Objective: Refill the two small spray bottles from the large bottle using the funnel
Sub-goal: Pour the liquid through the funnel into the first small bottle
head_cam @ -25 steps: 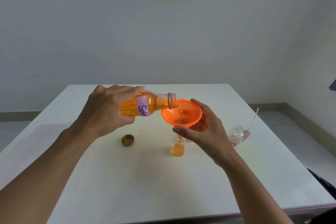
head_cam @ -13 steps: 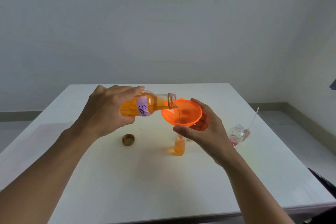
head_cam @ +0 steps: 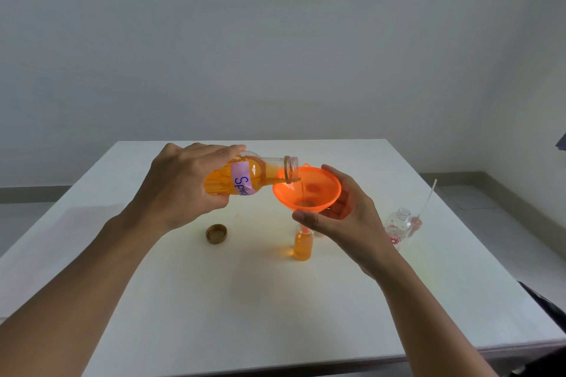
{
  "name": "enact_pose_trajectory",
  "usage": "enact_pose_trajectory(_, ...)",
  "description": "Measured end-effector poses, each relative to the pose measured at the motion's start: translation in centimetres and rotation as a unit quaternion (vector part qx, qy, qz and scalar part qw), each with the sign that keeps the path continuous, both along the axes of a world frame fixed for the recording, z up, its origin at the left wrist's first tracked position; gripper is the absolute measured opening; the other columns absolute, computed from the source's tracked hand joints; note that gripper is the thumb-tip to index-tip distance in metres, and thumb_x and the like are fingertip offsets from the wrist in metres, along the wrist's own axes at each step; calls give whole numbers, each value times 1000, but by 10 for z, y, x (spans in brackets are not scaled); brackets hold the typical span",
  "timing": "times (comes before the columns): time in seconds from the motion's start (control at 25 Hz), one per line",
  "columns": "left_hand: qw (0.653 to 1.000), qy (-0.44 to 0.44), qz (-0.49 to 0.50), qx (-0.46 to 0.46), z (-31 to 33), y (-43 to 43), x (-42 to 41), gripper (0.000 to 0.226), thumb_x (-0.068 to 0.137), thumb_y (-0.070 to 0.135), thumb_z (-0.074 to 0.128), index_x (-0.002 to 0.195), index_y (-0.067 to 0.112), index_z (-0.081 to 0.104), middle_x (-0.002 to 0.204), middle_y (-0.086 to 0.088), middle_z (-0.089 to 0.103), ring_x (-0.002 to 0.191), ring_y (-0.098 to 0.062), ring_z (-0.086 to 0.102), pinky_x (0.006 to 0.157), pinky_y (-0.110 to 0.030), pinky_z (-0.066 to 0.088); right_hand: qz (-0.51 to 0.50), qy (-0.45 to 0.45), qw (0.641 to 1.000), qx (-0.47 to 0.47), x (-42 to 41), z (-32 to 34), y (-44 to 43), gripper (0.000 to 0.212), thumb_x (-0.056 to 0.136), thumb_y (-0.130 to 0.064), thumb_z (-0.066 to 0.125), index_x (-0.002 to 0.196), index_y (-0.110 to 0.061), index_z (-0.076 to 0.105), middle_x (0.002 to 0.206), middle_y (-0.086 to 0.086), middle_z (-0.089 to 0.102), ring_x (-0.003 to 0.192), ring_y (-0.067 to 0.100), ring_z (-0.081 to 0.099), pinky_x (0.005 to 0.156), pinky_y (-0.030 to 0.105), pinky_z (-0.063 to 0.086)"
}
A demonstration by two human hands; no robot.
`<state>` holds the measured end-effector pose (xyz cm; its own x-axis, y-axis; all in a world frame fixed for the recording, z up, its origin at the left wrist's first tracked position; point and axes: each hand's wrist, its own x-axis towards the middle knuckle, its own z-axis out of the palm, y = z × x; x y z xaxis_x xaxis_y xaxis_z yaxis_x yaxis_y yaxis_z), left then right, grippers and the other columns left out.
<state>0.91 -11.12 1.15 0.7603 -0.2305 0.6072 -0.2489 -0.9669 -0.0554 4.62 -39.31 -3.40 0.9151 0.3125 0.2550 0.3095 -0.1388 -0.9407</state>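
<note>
My left hand (head_cam: 186,184) grips the large clear bottle (head_cam: 245,177) of orange liquid, tipped nearly flat with its open mouth over the orange funnel (head_cam: 309,190). A thin stream runs into the funnel. My right hand (head_cam: 343,217) holds the funnel from the right, with its spout in the neck of a small bottle (head_cam: 302,243) standing on the table, mostly full of orange liquid. A second small bottle (head_cam: 398,228), clear with a flower print and uncapped, stands to the right.
The large bottle's brown cap (head_cam: 216,233) lies on the white table (head_cam: 183,300) left of the small bottle. A spray head with a long white tube (head_cam: 424,211) leans beside the flowered bottle. Grey floor lies beyond the table's right edge.
The orange level in the small bottle under the funnel has risen. Both hands, the large bottle and the funnel have stayed nearly still.
</note>
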Motion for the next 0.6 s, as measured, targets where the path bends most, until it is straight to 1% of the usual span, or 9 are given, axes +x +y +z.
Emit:
enact_pose_trajectory(0.24, 1000, -2, 0, 1, 1, -1, 0, 77, 59, 38, 69, 134, 26, 57, 121, 1, 69, 101, -25, 66, 76, -36, 44, 0, -2, 1000, 2, -1, 2, 1, 98, 53, -45, 91, 139, -40, 47, 124, -21, 61, 104, -6, 68, 90, 30, 62)
enact_pose_trajectory(0.48, 1000, -3, -1, 6, 3, -1, 0, 75, 60, 38, 69, 133, 26, 58, 120, 1, 70, 100, -25, 66, 77, -37, 45, 3, -2, 1000, -3, 0, 1, 0, 98, 53, -47, 92, 140, -41, 46, 127, -19, 60, 105, -6, 67, 90, 30, 62)
enact_pose_trajectory(0.6, 1000, -4, -2, 9, 4, -1, 0, 75, 60, 38, 69, 133, 25, 58, 120, 1, 70, 100, -25, 67, 76, -37, 44, 3, -3, 1000, -1, 0, 1, 0, 98, 54, -45, 91, 141, -39, 46, 125, -21, 60, 103, -8, 67, 90, 28, 61)
